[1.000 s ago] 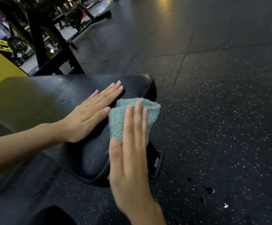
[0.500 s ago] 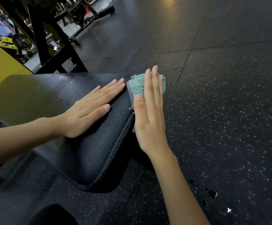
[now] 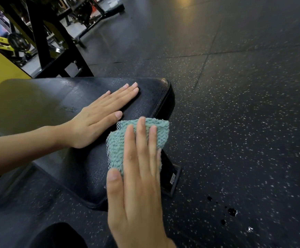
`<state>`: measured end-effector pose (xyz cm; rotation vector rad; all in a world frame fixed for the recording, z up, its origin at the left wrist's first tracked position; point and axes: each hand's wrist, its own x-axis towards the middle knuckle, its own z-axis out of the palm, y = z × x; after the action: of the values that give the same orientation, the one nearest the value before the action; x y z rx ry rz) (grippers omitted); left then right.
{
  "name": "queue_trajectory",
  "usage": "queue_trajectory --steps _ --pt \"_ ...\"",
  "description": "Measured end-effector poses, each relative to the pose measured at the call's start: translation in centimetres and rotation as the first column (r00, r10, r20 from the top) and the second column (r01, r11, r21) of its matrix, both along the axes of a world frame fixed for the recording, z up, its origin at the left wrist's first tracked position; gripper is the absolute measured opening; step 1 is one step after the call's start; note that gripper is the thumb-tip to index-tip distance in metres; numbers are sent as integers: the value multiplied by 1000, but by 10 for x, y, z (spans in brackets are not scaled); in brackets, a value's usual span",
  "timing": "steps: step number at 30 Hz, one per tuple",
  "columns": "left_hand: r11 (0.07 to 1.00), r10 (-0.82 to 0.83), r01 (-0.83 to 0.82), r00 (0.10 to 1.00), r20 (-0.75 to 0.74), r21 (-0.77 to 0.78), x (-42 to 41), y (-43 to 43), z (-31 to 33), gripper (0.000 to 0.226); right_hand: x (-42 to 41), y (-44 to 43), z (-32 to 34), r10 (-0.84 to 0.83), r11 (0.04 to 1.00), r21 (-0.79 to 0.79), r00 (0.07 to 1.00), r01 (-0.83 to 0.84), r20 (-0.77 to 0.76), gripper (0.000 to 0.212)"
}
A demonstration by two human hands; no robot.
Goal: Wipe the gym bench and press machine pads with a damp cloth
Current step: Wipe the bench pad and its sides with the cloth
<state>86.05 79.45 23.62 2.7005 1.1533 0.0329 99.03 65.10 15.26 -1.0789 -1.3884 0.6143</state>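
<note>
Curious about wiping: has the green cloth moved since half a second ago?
Yes. The right hand slid the cloth from the far corner of the bench pad back along its right edge, toward the person.

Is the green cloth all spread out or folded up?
Folded up. The green cloth is a small thick pad with doubled edges, under the flat right hand on the bench pad.

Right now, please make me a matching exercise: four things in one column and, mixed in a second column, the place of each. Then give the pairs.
1 left hand
2 right hand
3 green cloth
4 dark spots

a on the speckled floor
b flat on the bare top of the bench pad
c under straight fingers, at the pad's right edge
d pressing on the green cloth

Pairs: 1-b, 2-d, 3-c, 4-a
</note>
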Motion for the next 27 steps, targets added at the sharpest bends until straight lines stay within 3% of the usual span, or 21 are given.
queue_trajectory --steps 9,20,27 --pt "1000 7 -7 1000 16 -19 1 1 -2 56 42 90 15 -20 996 -84 997 26 68 70" --pt "1000 -1 1 1000 26 -4 -1 2 -1 52 -2 -5 3 12 1000 24 1000 -12 -7 68" --pt "1000 10 -9 999 31 -11 -1 3 -2 53 18 41 4 20 1000 -21 992 -22 -123 62"
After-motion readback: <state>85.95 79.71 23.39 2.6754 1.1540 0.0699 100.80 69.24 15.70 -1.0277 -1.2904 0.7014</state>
